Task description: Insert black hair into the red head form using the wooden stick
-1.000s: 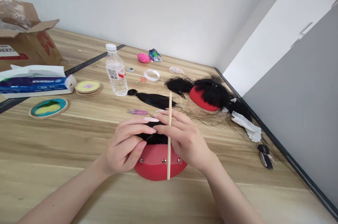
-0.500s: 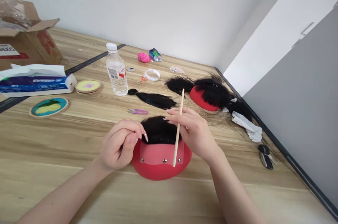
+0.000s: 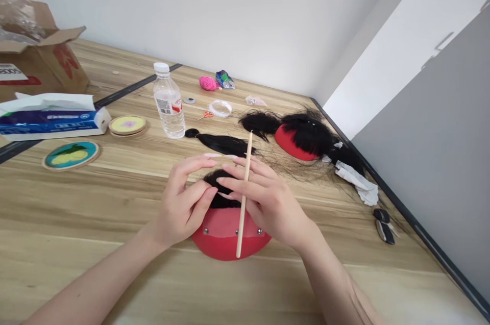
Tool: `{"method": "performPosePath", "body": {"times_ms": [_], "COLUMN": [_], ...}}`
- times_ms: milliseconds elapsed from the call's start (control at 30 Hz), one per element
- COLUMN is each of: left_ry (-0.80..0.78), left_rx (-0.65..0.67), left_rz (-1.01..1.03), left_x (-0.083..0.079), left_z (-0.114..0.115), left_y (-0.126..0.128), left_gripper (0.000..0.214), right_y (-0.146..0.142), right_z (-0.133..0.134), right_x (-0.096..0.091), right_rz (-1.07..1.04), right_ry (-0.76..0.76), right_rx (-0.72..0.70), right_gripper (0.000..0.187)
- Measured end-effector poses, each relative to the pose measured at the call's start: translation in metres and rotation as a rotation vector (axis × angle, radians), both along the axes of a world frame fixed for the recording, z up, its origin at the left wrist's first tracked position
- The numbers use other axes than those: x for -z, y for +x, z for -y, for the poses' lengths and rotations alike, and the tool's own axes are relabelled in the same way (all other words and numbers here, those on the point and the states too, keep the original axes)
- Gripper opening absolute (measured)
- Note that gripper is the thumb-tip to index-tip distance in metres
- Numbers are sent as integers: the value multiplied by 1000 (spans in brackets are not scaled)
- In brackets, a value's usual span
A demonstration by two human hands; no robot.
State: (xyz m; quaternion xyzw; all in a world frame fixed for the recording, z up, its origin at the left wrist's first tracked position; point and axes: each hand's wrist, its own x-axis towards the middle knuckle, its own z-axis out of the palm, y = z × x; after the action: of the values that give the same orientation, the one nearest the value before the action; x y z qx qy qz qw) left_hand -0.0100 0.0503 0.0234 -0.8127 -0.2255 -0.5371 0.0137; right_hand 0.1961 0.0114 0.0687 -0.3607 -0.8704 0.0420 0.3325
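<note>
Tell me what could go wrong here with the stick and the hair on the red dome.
The stick, gripped in the right hand, crosses the black hair; it may snag strands or pull them loose. The red dome sits on the table with only the hands steadying it, so it might rock or slide. The left hand has long nails over the hair, which may catch.

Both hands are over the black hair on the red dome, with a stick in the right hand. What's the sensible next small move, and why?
Probably the left hand should pinch a thin tuft of the black hair. Its fingers lie open on the hair atop the red dome, close to the right hand, which grips the wooden stick slanted across the dome.
</note>
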Motion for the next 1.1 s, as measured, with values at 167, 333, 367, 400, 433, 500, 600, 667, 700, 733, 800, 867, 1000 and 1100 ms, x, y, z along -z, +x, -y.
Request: {"method": "performPosePath", "body": {"times_ms": [167,333,367,400,433,500,600,667,700,733,800,867,1000,1100], "left_ry": [-6,-14,-11,-8,-6,-22,-97,-173,-215,-262,-358,-433,-443,-349], "left_rx": [93,101,103,107,117,161,262,316,342,372,433,437,275,90], "left_rz": [16,6,7,9,11,7,11,27,44,70,140,204,211,200], "left_x": [-1,-2,-2,-3,-3,-5,-9,-11,-12,-12,-9,-6,-2,-5], "left_z": [5,7,7,7,8,9,13,15,17,18,19,18,15,13], "left_y": [0,2,3,3,3,3,1,1,1,0,0,-1,-3,-1], "left_gripper": [18,18,18,19,19,21,23,26,28,30,33,34,32,31], "right_y": [-3,-5,-5,-5,-5,-5,-4,-4,-3,-3,-2,0,3,7], "right_z": [-3,-3,-3,-3,-3,-4,-6,-8,-9,-11,-13,-14,-16,-16], "right_x": [5,7,8,9,9,9,7,6,7,7,9,10,8,6], "right_rz": [-63,-61,-61,-65,-72,-84,-105,-133,-148,-162,-176,-174,-156,-144], "right_ry": [19,-60,-62,-63,-67,-89,-123,-122,-116,-106,-93,-88,-86,-87], "right_rx": [-30,-80,-96,-107,-112,-102,-86,-83,-83,-77,-46,-8,42,96], "right_gripper": [38,35,33,32,31,31,34,33,32,32,30,29,29,30]}}
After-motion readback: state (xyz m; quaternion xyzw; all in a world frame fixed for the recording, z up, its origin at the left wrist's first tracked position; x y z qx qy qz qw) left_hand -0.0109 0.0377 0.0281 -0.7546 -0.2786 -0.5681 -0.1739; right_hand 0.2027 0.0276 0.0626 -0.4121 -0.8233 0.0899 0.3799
